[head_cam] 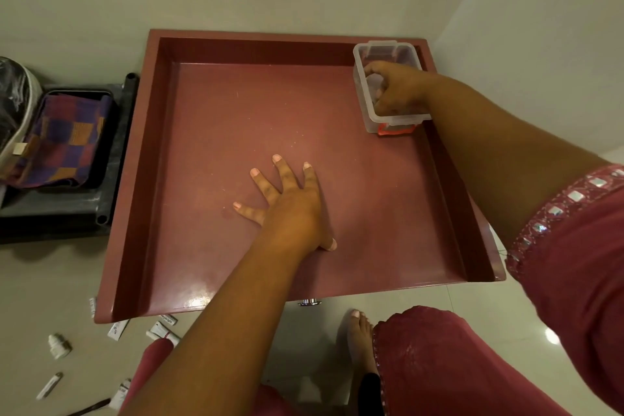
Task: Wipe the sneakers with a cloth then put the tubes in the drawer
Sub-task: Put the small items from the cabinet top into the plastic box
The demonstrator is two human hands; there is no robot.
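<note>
Tubes (162,331) are scattered on the near-left floor, some half hidden under the pulled-out drawer (135,213), where the left hand (287,209) is laid flat, fingers spread, while farther right the right hand (395,88) is curled inside a clear box (368,111), contents hard to make out.

Single head cam, wide-angle, looks steeply down, close over open drawer (236,300) on floor.

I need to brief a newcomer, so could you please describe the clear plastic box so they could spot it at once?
Find the big open reddish-brown drawer. In its far right corner sits the clear plastic box, with the right hand reaching inside. It is the only see-through container there and has an orange clip at its near end.
</note>
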